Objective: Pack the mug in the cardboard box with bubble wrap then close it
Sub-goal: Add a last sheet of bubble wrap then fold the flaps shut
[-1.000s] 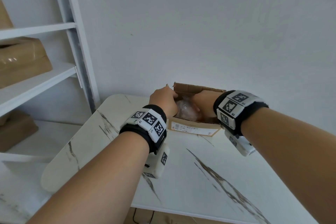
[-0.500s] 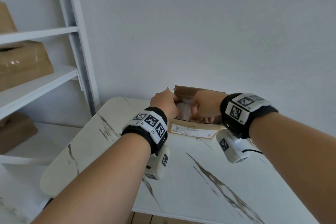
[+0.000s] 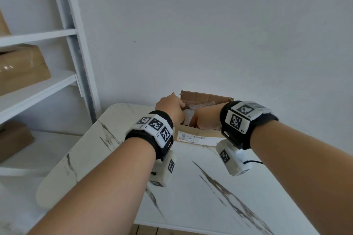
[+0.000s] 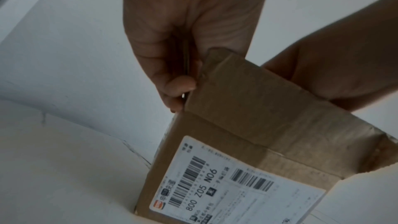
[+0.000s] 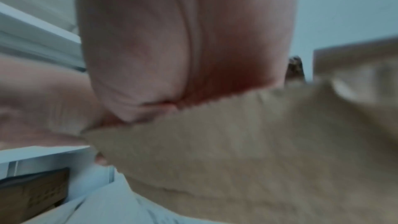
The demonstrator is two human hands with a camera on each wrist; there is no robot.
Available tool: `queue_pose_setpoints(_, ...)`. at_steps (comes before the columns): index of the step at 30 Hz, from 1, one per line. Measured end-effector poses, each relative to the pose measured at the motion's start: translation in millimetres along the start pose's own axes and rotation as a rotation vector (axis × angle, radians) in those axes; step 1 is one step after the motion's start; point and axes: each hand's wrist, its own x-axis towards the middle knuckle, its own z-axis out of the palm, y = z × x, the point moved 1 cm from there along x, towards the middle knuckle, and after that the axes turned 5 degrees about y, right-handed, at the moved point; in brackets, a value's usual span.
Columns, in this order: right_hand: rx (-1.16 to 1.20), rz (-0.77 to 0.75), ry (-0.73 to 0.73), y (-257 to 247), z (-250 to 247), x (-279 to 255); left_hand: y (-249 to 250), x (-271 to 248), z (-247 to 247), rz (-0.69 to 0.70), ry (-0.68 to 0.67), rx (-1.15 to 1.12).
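Cardboard box standing at the far side of the marbled tabletop, close to the wall, top open, far flap upright. Left hand at the box's left corner, thumb and fingers pinching the edge of the side flap, as the left wrist view shows: probably to steady the box and keep that flap clear of the opening. Right hand reaching down into the box, fingers hidden behind the near wall, so cannot tell whether spread or clutching; the right wrist view too blurred to settle it. Likely pressing the padded bundle down so that the flaps can fold flat above it. Bubble wrap visible between the two hands, clear, crinkled and glossy, filling the inside up to about the rim. Mug itself not to be seen, presumably within that wrap inside the box. Box brown and worn, creased at the corners, strips of old tape across the front, a white shipping label with barcodes on the near face. Flaps not yet folded over, so closing yet to be done. More brown boxes on the white shelving to the left.
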Motion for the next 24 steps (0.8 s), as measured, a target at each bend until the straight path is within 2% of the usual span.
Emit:
queue_pose_setpoints(4, -0.051, -0.005, 0.014, -1.2, 3.0, 5.9, -1.8, 0.8, 1.4, -0.008, 0.014, -0.004)
queue_pose_setpoints(8, -0.067, -0.108, 0.301, 7.5, -6.3, 2.5, -2.1, 4.2, 3.9, 0.017, -0.003, 0.026)
queue_pose_setpoints(11, -0.250, -0.108, 0.271, 10.3, 1.2, 4.4, -2.0, 4.1, 3.8, 0.006, -0.008, 0.026)
queue_pose_setpoints(13, -0.284, -0.100, 0.242, 10.6, 5.2, 8.5, -2.9, 4.0, 3.8, -0.001, 0.004, 0.012)
queue_pose_setpoints(17, -0.193, -0.001, 0.103, 17.4, 8.7, 20.0, -4.8, 4.5, 5.1, -0.007, 0.017, -0.004)
queue_pose_setpoints(21, -0.100, -0.031, 0.041, 24.3, 8.6, 21.5, -5.2, 6.6, 5.2, -0.032, 0.017, -0.023)
queue_pose_setpoints(24, -0.093, -0.049, 0.114, 25.6, 5.4, 19.3, -3.9, 6.1, 5.4, -0.021, 0.009, 0.001)
